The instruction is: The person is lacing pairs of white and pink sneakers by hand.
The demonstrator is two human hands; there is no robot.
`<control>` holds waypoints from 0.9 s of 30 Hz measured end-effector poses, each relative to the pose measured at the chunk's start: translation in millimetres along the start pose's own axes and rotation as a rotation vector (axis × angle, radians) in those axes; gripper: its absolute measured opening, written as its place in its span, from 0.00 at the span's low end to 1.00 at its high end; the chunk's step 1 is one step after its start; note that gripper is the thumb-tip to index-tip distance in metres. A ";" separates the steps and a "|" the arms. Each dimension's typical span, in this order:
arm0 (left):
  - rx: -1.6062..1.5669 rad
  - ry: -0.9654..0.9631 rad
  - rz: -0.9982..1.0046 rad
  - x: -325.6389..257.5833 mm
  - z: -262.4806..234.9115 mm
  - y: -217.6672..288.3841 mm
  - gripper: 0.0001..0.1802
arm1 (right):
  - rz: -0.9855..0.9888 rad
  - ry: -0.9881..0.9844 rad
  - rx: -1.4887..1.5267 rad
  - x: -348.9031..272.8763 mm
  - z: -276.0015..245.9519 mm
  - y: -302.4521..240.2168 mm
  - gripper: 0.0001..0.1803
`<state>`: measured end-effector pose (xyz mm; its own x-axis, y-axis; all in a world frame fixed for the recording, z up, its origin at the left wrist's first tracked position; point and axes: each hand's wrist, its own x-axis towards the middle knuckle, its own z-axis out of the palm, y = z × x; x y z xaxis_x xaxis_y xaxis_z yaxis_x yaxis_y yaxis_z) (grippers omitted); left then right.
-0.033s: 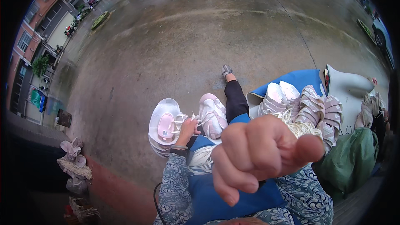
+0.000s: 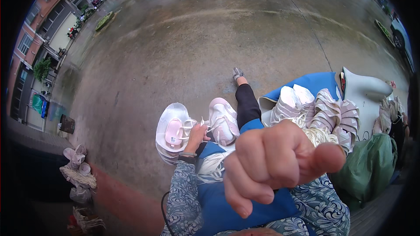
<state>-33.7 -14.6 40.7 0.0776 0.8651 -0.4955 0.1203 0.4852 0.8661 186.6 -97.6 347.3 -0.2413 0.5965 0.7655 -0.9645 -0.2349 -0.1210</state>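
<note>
My left hand [image 2: 196, 137] is closed on a white shoelace [image 2: 205, 124] between two groups of pink-and-white shoe pieces. To its left lies a stack of white shoe uppers [image 2: 177, 111], a pink insole-like piece [image 2: 174, 132] on top. Just right of the hand sits a pink-and-white sneaker upper [image 2: 223, 122], toe pointing away. Large and close to the camera, my right hand [image 2: 271, 161] has its fingers curled and its thumb pointing right; whatever it may hold is hidden. A bundle of white laces [image 2: 213, 166] lies on my blue apron [image 2: 245, 205].
At right, stacked shoe uppers [image 2: 326, 109] lie on blue material [image 2: 315, 85] beside a bunch of cream laces [image 2: 321, 136]. A green bag [image 2: 369, 166] stands nearer. More shoe parts [image 2: 78, 170] hang at far left. Wet concrete [image 2: 175, 61] stretches ahead.
My right hand has shifted slightly to the right. My left hand stays in nearly the same place on the lace.
</note>
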 end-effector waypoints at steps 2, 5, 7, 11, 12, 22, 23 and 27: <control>0.003 -0.009 -0.009 -2.3 1.6 -1.1 0.12 | 0.004 -0.028 -0.040 -0.5 0.3 -4.3 0.29; 0.033 -0.006 -0.018 -2.1 2.4 -1.8 0.12 | 0.003 -0.043 -0.052 -3.0 2.3 -1.6 0.28; 0.063 0.002 -0.030 -4.1 3.1 -0.9 0.12 | -0.007 -0.019 -0.022 -4.4 2.6 -1.9 0.26; -0.114 0.047 0.029 -4.6 -2.7 -16.6 0.09 | 0.313 0.284 -0.530 -9.2 -5.0 -30.6 0.17; -0.147 0.040 0.013 -3.7 -5.5 -14.9 0.09 | 0.311 0.338 -0.632 -11.2 -16.6 -35.8 0.14; -0.132 -0.008 0.072 -47.9 -4.8 62.1 0.12 | 0.580 0.805 -1.312 -100.6 -160.3 -73.0 0.12; -0.147 -0.004 0.125 -54.2 -6.6 67.6 0.12 | 0.700 0.726 -1.459 -100.6 -161.4 -68.5 0.12; -0.296 -0.104 0.164 -71.1 -9.0 63.3 0.14 | 0.908 0.480 -1.783 -127.9 -181.2 -48.4 0.13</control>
<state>-40.5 -44.2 131.3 0.1748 0.9245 -0.3387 -0.1927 0.3694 0.9090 244.7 -23.4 140.7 -0.3258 0.9454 -0.0105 0.4734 0.1535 -0.8674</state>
